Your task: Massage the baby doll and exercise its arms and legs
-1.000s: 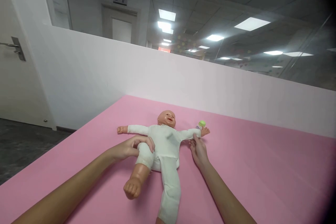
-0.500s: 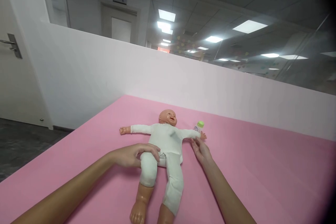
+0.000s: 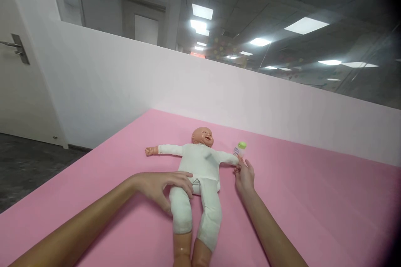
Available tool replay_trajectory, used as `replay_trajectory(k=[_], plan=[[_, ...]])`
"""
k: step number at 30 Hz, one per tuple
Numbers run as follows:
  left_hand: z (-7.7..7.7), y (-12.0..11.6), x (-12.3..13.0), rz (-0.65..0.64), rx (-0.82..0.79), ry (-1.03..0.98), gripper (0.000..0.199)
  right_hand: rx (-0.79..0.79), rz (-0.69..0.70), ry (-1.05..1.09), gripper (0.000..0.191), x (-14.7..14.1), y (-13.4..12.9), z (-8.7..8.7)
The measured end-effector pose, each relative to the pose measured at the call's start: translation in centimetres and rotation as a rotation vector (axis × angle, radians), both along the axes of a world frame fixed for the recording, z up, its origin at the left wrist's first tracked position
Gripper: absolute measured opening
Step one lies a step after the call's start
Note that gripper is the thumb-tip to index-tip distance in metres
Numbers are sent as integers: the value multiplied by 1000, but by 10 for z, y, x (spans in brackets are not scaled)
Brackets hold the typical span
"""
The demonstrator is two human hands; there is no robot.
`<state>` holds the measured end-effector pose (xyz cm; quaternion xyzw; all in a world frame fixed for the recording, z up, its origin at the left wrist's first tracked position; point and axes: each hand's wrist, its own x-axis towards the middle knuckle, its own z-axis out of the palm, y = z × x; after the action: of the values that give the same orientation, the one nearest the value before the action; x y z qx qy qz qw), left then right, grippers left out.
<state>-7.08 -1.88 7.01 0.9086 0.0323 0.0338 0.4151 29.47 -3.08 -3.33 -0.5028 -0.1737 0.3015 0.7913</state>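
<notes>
A baby doll with a hard bald head and a white cloth body lies on its back, arms spread and legs pointing my way. My left hand grips the top of the doll's leg at picture left, with fingers across the hip and thumb along the outer thigh. At the end of the doll's other arm, my right hand pinches around the doll's small hand, which my fingers mostly cover. Just beyond it is a small clear bottle with a green cap and a printed label.
The doll lies on a pink tabletop. A low white partition runs along its far side. At the left are a door with a metal handle and a dark floor.
My right hand has moved from the doll's wrist out to its hand. The leg under my left hand has swung inward toward the other, and my left thumb has come down the outer thigh.
</notes>
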Motion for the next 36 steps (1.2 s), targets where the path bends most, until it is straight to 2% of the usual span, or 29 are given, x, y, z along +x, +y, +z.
replay_trajectory(k=[3,5,9,15,19,23,26,29,32,36], plan=[[-1,1,-1,-5,-24,10,52,10,6,-71,63,-10,-3,5],[-2,1,1,6,-43,-13,40,6,46,-119,59,-16,-3,6],[-5,-1,4,125,-100,-46,19,-57,132,-298,48,-24,-4,5],[-16,2,7,431,-141,-115,28,0,229,-916,23,-40,-16,12],[-24,4,12,578,-127,-172,33,86,392,-1142,21,-52,-25,19],[-33,3,15,683,30,-243,32,97,445,-1173,20,-55,-28,21],[-37,1,15,694,210,-232,27,81,435,-1162,18,-55,-28,20],[-38,-3,14,689,326,-189,27,73,434,-1147,18,-56,-27,18],[-38,-6,15,671,369,-163,28,73,422,-1141,20,-58,-27,15],[-40,-9,17,664,373,-154,27,75,393,-1131,31,-59,-27,12]])
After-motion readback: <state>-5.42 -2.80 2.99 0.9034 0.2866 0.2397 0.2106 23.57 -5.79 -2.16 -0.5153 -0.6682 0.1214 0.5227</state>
